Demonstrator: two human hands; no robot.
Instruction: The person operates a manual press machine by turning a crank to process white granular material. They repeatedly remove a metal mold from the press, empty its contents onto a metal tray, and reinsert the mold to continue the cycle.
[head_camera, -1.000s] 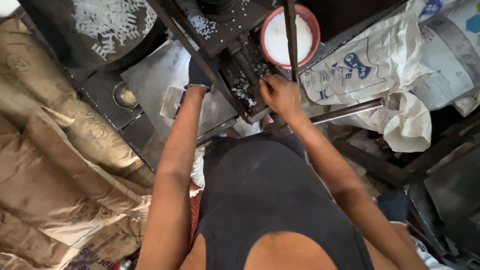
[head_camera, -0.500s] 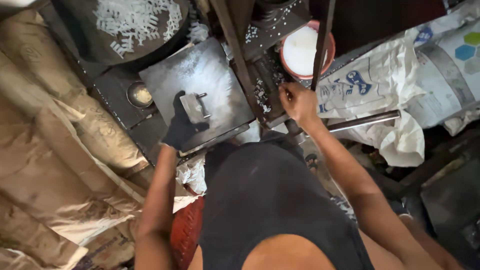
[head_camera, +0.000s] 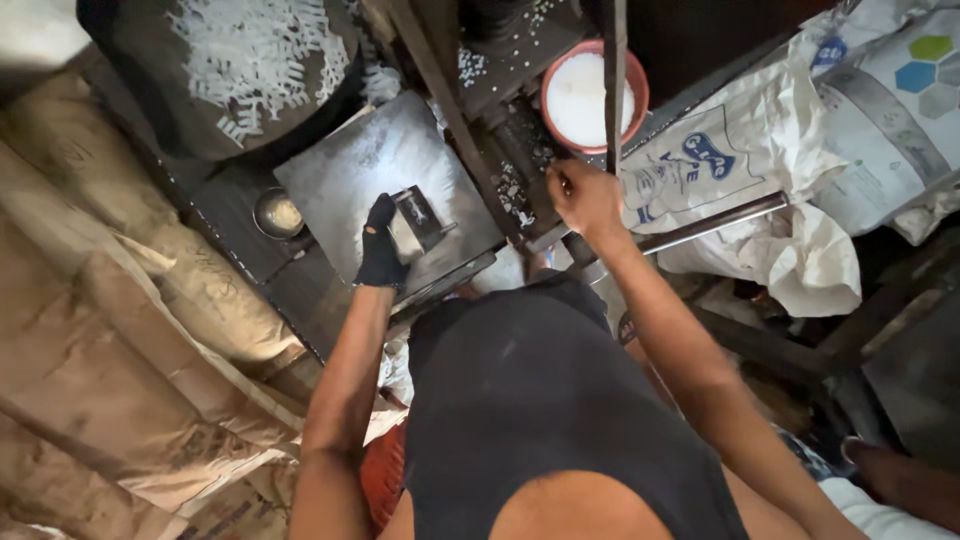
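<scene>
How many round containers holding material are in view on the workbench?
2. A red-rimmed bowl of white powder sits at top centre, above the right hand. A small metal cup sits left of the gloved left hand. Others may be hidden behind the machine frame.

Pretty dim, cramped workshop. Brown paper sacks (head_camera: 120, 330) piled on the left, white printed sacks (head_camera: 790, 170) on the right.

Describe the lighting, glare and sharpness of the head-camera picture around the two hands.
Head view: dim workshop light; the metal plate shows a pale sheen under the gloved left hand; the white bowl is the brightest spot, almost washed out; the right hand is evenly lit, fairly sharp; the picture's corners fall into shadow.
</scene>
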